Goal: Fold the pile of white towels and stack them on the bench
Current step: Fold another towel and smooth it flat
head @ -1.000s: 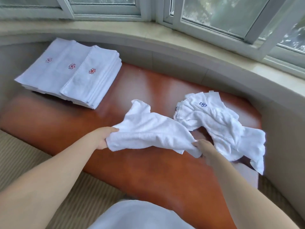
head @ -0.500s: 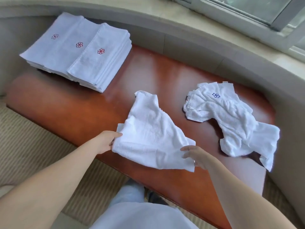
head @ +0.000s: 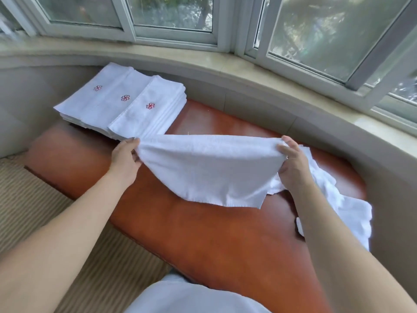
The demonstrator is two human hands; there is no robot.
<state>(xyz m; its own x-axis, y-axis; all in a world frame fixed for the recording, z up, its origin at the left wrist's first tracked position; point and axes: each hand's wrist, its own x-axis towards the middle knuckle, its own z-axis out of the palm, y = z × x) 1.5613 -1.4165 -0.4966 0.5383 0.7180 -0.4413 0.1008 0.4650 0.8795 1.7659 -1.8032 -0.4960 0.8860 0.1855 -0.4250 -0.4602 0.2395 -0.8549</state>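
Hands are holding a white towel [head: 209, 170] up over the bench [head: 203, 233]: the left hand [head: 125, 158] is pinching one top corner and the right hand [head: 291, 161] is gripping the other, likely so it is hanging flat for folding. Folded towels [head: 126, 105] are sitting far left; loose ones [head: 343, 208] are lying right.

We reach both bare forearms forward and inward from the lower corners. Our left hand [head: 125, 156] pinches one top corner of the towel [head: 209, 170], thumb toward the cloth. Our right hand [head: 292, 162] grips the other corner, fingers curled over its edge. Both hands are level, well apart.
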